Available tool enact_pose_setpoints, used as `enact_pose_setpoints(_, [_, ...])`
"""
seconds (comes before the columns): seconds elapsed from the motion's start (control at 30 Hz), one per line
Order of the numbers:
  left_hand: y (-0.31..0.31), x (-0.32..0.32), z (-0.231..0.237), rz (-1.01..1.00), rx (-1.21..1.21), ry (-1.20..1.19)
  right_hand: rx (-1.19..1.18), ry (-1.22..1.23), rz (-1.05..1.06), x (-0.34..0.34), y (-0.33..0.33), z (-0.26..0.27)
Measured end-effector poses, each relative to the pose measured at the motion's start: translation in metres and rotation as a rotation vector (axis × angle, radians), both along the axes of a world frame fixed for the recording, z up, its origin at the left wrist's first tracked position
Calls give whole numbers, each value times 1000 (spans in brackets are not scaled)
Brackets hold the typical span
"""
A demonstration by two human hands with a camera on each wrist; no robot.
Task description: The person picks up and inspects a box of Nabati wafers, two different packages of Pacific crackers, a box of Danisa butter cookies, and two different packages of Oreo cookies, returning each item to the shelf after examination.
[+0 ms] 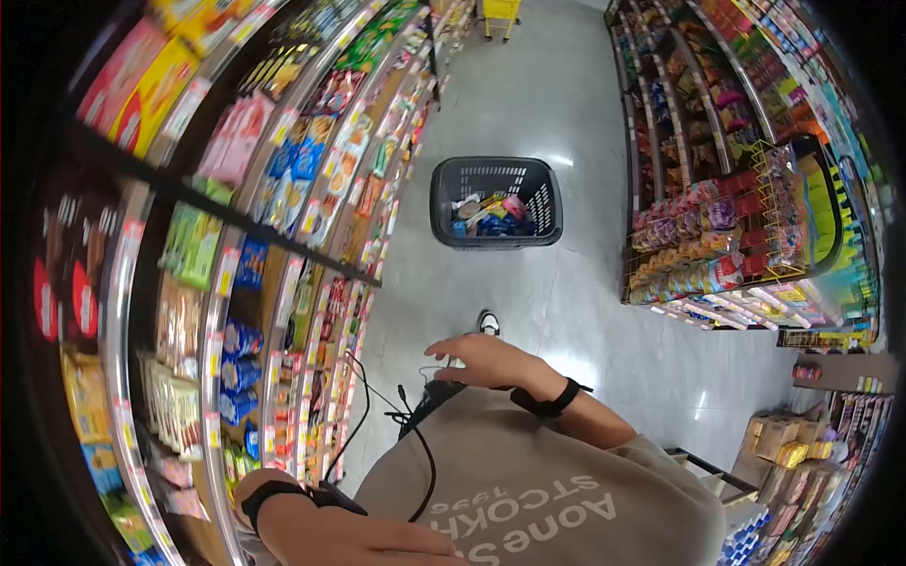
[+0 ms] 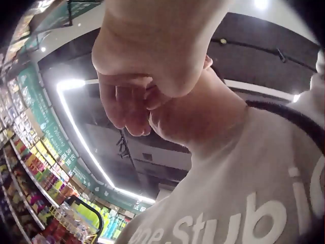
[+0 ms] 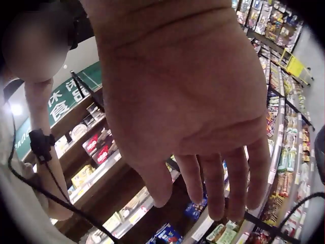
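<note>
Cable [image 1: 433, 467] loops over the shirt [image 1: 510, 448] between our two hands, which are apart, with neither seen gripping anything. Our right hand [image 1: 489, 361] extends in front of the shirt, its fingers straight and slightly spread in the right wrist view. Our left hand [image 1: 354, 538] is raised near the neck [image 2: 210, 119], fingers loosely bent in the left wrist view; we cannot tell whether it touches there. Just beyond the right hand we see a shoe [image 1: 489, 323], and farther ahead a basket [image 1: 495, 242] on the floor [image 1: 528, 288], holding packets [image 1: 498, 224]. Stocked shelves [image 1: 125, 340] run left of both hands; a wire rack [image 1: 788, 274] stands to their right.
</note>
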State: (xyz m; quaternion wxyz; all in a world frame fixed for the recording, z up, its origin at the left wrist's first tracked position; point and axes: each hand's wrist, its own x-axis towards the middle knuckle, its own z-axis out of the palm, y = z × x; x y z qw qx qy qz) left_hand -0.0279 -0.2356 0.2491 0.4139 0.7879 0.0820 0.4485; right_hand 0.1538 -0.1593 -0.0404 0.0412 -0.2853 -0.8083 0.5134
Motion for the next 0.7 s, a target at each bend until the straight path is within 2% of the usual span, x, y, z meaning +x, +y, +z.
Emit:
enact_pose_setpoints(0.27, [97,66,-13,-311,-198,-133,10,21,-123,62,82,-8])
enact_pose_setpoints(0.37, [124,85,-17,-337,-285,-237,2,30,-217,89,102,-12])
enact_pose_setpoints(0.43, [145,78,-32,-581,-330,-123,-5,22,-301,102,114,-18])
enact_pose_setpoints(0.5, [168,90,-31,-640,-357,-130,-18,9,-367,110,128,-19])
enact_pose_setpoints(0.57, [187,114,-25,-520,-377,-256,-44,-12,-421,116,137,-18])
enact_pose_setpoints(0.67, [218,90,-49,-653,-397,-199,-7,30,-463,126,149,-51])
enact_pose_setpoints(0.7, [224,78,-61,-629,-435,-209,-44,9,-459,129,151,-53])
